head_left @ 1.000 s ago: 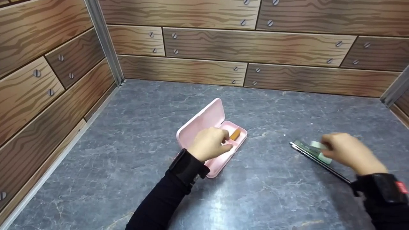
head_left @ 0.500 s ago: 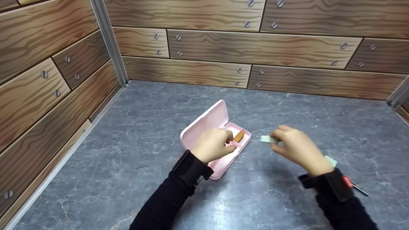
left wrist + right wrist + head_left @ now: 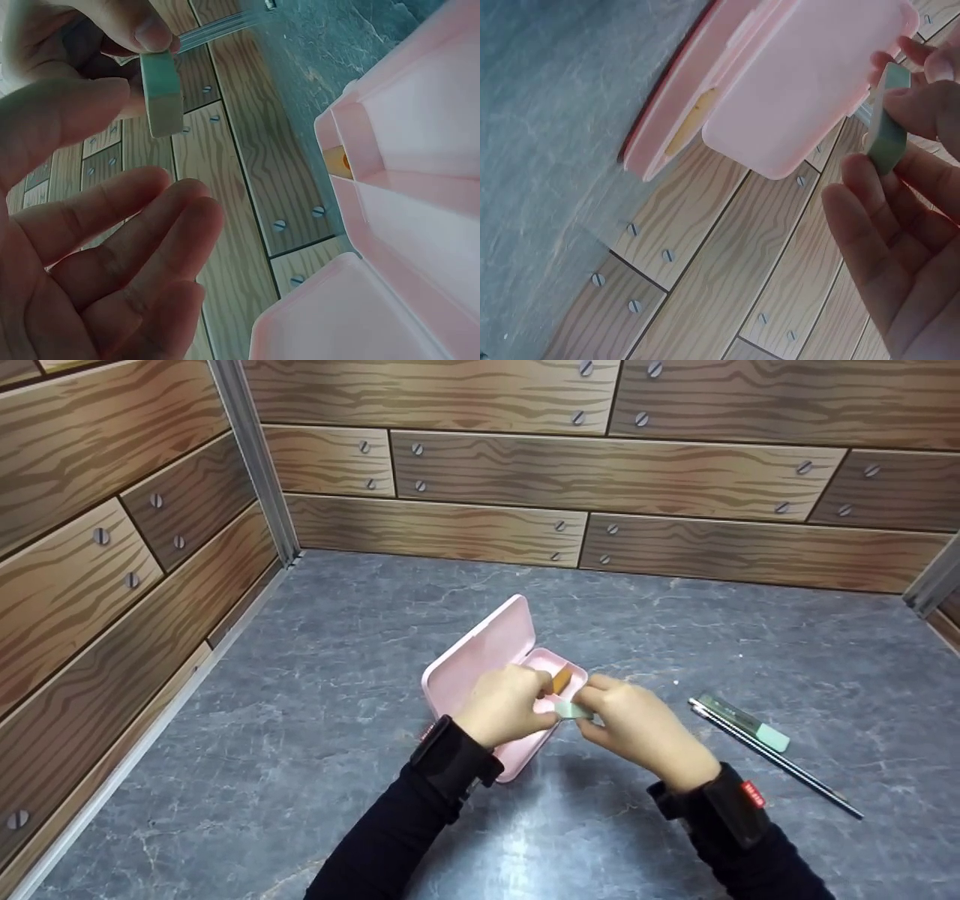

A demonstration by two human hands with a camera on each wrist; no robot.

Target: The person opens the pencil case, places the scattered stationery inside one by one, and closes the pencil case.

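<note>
Wood-print panels [image 3: 75, 622] wall in the grey marbled worktop [image 3: 247, 720] on the left. Further right, a pink case [image 3: 517, 761] rests on the worktop, its lid [image 3: 487, 649] raised on its left side. The left hand [image 3: 504, 701] hangs over the case, its grip released: the fingers bend loosely around nothing. An orange-brown piece [image 3: 561, 682] lies in the small compartment at the far end. Next comes a pale green block [image 3: 573, 710], held raised near the left fingertips, above the case's right edge. The right hand [image 3: 637, 727] has it pinched between thumb and fingers. Well apart at the right, dark striped pencils [image 3: 776, 759] lie just beside a green-ended, dark sleeved block [image 3: 750, 725].
</note>
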